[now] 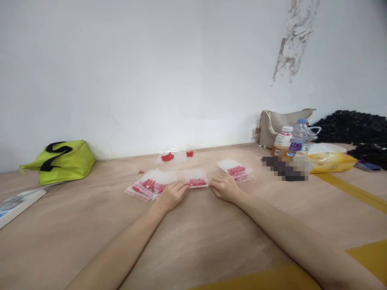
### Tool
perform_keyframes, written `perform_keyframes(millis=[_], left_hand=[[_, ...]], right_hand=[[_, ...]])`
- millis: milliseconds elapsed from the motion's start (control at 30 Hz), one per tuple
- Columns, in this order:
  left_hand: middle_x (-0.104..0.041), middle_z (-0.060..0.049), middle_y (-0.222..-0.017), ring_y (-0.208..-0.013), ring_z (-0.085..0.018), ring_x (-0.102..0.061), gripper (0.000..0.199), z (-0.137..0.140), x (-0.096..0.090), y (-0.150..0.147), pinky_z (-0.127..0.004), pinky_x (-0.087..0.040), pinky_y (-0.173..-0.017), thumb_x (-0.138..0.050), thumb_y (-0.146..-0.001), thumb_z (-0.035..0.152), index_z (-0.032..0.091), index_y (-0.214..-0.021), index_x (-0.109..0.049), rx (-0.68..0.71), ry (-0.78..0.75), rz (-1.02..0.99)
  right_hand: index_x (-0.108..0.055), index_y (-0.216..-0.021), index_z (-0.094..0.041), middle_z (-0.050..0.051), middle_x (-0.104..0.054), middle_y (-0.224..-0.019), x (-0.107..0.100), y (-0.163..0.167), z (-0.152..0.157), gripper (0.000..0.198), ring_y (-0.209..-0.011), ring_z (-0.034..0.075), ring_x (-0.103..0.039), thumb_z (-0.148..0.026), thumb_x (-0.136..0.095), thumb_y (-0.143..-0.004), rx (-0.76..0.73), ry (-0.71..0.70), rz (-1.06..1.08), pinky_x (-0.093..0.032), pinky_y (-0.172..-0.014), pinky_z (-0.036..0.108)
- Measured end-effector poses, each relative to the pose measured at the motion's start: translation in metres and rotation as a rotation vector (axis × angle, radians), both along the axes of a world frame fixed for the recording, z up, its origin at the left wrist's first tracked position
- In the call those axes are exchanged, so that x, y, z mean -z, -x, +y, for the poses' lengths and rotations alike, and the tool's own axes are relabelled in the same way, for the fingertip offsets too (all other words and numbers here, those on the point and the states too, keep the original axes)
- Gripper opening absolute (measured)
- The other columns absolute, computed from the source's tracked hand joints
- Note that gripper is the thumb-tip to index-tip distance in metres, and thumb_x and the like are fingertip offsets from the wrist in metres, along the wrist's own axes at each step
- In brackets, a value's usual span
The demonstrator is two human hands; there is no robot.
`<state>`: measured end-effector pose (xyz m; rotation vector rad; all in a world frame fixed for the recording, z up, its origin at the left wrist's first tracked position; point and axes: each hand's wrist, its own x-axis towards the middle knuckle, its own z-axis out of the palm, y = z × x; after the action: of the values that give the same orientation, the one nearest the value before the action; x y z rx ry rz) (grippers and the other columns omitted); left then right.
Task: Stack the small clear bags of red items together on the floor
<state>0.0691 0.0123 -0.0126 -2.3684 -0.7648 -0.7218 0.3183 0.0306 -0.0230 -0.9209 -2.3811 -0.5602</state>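
Between my two hands lies a small clear plastic bag point(196, 177) with several red-ended pieces in a row inside it. My left hand point(174, 193) pinches its near left corner, fingers closed. At the near right corner, my right hand point(223, 187) has its fingers pressed together on the bag's edge. Beside my left hand, filled bags point(151, 183) with red pieces overlap in a fanned pile. Another stack of filled bags point(236, 170) sits just beyond my right hand. Farther back, loose red pieces point(167, 157) rest on clear plastic near the wall.
A lime-green bag point(66, 163) stands at the left, near a white tray-like object point(22, 205). To the right are a beige bag point(272, 121), a drink bottle point(282, 141), a water bottle point(298, 137), a yellow tissue pack point(332, 162) and a phone point(368, 165). A wall closes off the back.
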Motion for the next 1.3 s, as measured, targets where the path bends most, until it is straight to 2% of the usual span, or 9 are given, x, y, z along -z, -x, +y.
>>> perform_keyframes(millis=[167,333,467,600,800,1100,1200,1300], left_hand=[[-0.063,-0.008,-0.095,-0.088,-0.016,-0.059,0.021,0.002,0.003,0.000,-0.027,-0.050,-0.077,-0.039,-0.087,0.015,0.013,-0.094,-0.058,0.027,-0.042,-0.006],[-0.064,-0.006,-0.090,-0.082,-0.014,-0.061,0.019,0.001,-0.001,-0.007,-0.025,-0.051,-0.074,-0.039,-0.086,0.015,0.014,-0.088,-0.059,0.067,-0.092,-0.002],[-0.064,-0.006,-0.090,-0.082,-0.014,-0.061,0.018,-0.002,-0.004,-0.008,-0.024,-0.051,-0.072,-0.040,-0.086,0.013,0.013,-0.088,-0.058,0.088,-0.115,0.010],[-0.064,-0.006,-0.087,-0.079,-0.014,-0.061,0.017,-0.002,-0.004,-0.008,-0.024,-0.052,-0.069,-0.040,-0.086,0.013,0.012,-0.086,-0.057,0.121,-0.113,0.034],[-0.064,-0.006,-0.084,-0.075,-0.014,-0.061,0.018,-0.001,-0.003,-0.009,-0.024,-0.052,-0.065,-0.040,-0.085,0.013,0.013,-0.083,-0.057,0.110,-0.087,0.030],[-0.064,-0.006,-0.085,-0.075,-0.014,-0.061,0.020,-0.004,-0.003,0.000,-0.025,-0.051,-0.066,-0.039,-0.086,0.016,0.014,-0.082,-0.059,0.080,-0.048,0.000],[-0.064,-0.007,-0.086,-0.077,-0.015,-0.061,0.021,-0.004,-0.001,0.003,-0.026,-0.051,-0.067,-0.039,-0.086,0.017,0.014,-0.083,-0.059,0.083,0.027,-0.019],[-0.062,-0.007,-0.089,-0.081,-0.015,-0.060,0.023,-0.005,0.000,0.002,-0.027,-0.049,-0.072,-0.038,-0.087,0.022,0.017,-0.084,-0.060,0.069,0.216,-0.119]], right_hand=[[-0.061,-0.075,-0.021,-0.001,-0.062,-0.074,-0.001,0.000,0.001,0.018,-0.069,0.010,-0.052,-0.023,-0.044,-0.081,0.006,0.075,0.138,-0.027,-0.059,0.024],[-0.062,-0.074,-0.021,0.001,-0.061,-0.074,-0.003,0.024,-0.001,0.016,-0.074,0.012,-0.050,-0.024,-0.048,-0.081,-0.055,-0.046,0.144,-0.025,-0.071,0.028],[-0.062,-0.074,-0.021,0.001,-0.060,-0.072,-0.004,0.049,-0.005,0.018,-0.072,0.013,-0.046,-0.026,-0.046,-0.083,-0.091,-0.145,0.099,-0.022,-0.067,0.030],[-0.059,-0.071,-0.019,0.002,-0.060,-0.070,-0.005,0.058,-0.008,0.021,-0.070,0.012,-0.043,-0.022,-0.044,-0.084,-0.098,-0.217,0.053,-0.021,-0.065,0.031],[-0.056,-0.071,-0.018,0.001,-0.058,-0.070,-0.005,0.050,-0.005,0.020,-0.071,0.012,-0.042,-0.018,-0.041,-0.085,-0.134,-0.303,0.008,-0.021,-0.066,0.031],[-0.056,-0.072,-0.017,0.001,-0.055,-0.067,-0.005,0.012,-0.001,0.022,-0.070,0.012,-0.043,-0.012,-0.039,-0.085,-0.049,-0.334,-0.025,-0.022,-0.071,0.032],[-0.056,-0.069,-0.017,0.001,-0.053,-0.064,-0.005,0.004,0.002,0.023,-0.066,0.011,-0.042,-0.014,-0.039,-0.085,-0.022,-0.333,-0.034,-0.023,-0.070,0.031],[-0.055,-0.064,-0.016,0.001,-0.052,-0.060,-0.004,0.003,0.003,0.027,-0.061,0.011,-0.042,-0.018,-0.040,-0.086,-0.021,-0.327,-0.019,-0.024,-0.070,0.030]])
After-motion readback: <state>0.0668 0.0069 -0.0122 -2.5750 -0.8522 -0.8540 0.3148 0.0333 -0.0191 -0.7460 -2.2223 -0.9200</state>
